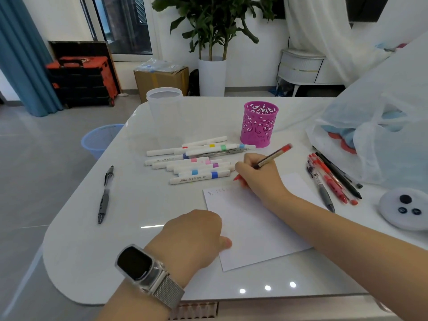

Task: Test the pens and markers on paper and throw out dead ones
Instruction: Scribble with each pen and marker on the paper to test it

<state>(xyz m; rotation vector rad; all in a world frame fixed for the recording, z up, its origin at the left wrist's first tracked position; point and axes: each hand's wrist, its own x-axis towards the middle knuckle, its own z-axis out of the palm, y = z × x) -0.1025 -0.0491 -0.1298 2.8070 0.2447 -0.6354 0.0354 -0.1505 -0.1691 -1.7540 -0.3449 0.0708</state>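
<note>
The right hand point(257, 174) grips a red-capped pen point(273, 156) with curled fingers, its tip hidden behind the hand at the top edge of the paper point(252, 225), where small squiggles point(216, 192) are already drawn. The left hand point(196, 235), wearing a watch point(139, 265), rests with fingers curled at the paper's left edge, thumb on the sheet. Just beyond the right hand lies a pile of white markers point(194, 161) with coloured bands, and behind them stands a pink holder point(258, 123). A black pen point(105, 193) lies alone at the left of the desk point(92, 246); red and black pens point(333, 179) lie to the right. A blue bin point(99, 140) sits on the floor.
</note>
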